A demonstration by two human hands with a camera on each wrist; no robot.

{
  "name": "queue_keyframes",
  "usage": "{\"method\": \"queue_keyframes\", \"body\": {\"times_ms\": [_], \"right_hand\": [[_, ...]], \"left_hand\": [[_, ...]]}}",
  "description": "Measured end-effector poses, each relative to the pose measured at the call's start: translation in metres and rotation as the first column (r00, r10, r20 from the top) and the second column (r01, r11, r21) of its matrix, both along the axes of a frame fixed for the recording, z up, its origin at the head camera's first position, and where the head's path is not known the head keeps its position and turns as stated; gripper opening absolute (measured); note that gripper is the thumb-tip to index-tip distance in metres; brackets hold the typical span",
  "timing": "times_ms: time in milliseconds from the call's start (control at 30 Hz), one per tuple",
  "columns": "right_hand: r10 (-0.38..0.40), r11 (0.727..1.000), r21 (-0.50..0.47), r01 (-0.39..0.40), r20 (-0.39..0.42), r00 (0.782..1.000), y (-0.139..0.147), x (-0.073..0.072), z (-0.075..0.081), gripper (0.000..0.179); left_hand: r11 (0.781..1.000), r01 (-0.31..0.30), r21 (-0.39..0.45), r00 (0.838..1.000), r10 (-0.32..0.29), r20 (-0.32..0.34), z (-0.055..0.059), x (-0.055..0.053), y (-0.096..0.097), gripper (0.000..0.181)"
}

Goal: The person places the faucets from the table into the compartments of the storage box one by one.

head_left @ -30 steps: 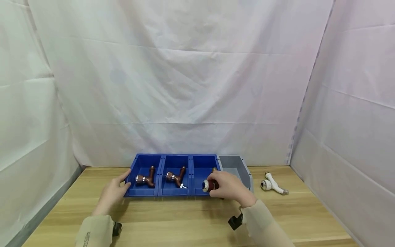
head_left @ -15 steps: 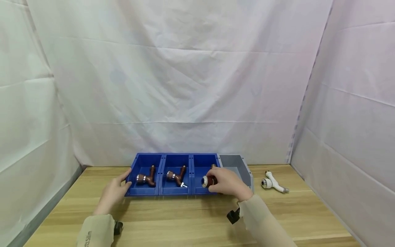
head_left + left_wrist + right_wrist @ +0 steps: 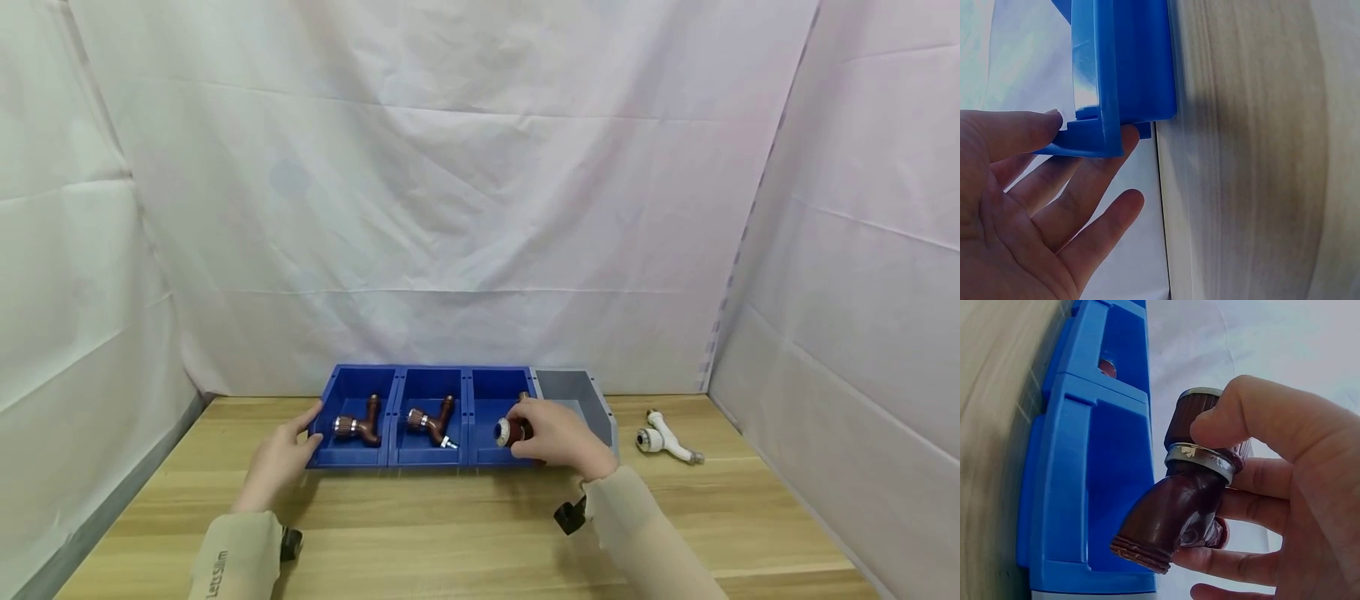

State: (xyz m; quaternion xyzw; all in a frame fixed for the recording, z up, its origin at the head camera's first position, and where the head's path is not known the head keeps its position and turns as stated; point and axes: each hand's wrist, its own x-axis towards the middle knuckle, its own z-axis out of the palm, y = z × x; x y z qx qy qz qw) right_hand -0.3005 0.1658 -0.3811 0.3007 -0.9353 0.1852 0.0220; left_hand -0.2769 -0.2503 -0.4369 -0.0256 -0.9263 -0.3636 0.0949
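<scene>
My right hand [image 3: 558, 437] grips a dark brown tap [image 3: 1175, 500] by its ribbed knob, thumb on one side and fingers on the other. The tap hangs over the third blue bin [image 3: 491, 382]; in the right wrist view its threaded end points down toward that bin. My left hand [image 3: 279, 458] pinches the edge of the leftmost blue bin [image 3: 1107, 81] between thumb and fingers. One brown tap [image 3: 366, 427] lies in that leftmost bin. Another brown tap [image 3: 435, 425], with a silver nozzle, lies in the second bin [image 3: 432, 379].
A grey bin [image 3: 567, 383] closes the right end of the row. On the wooden table [image 3: 420, 533], right of the bins, lies a white tap [image 3: 667, 439]. White sheeting [image 3: 450, 200] hangs behind and at both sides.
The right hand has moved slightly back over the third bin, still holding the brown tap. The left hand stays at the leftmost bin's edge. The head view has shifted a little.
</scene>
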Motion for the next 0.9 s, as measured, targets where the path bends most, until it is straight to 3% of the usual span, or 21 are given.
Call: {"method": "queue_keyframes", "body": {"times_ms": [333, 900], "right_hand": [[-0.057, 0.998, -0.027, 0.059, 0.060, 0.997, 0.0017, -0.0037, 0.0027, 0.026], [-0.065, 0.998, -0.011, 0.065, 0.042, 0.997, -0.0015, -0.0094, 0.0028, 0.029]], "left_hand": [[1.000, -0.003, -0.012, 1.000, 0.003, -0.011, -0.0011, -0.0010, -0.0015, 0.055], [0.999, -0.003, -0.035, 1.000, 0.003, 0.021, 0.0009, 0.0005, -0.0007, 0.054]]}}
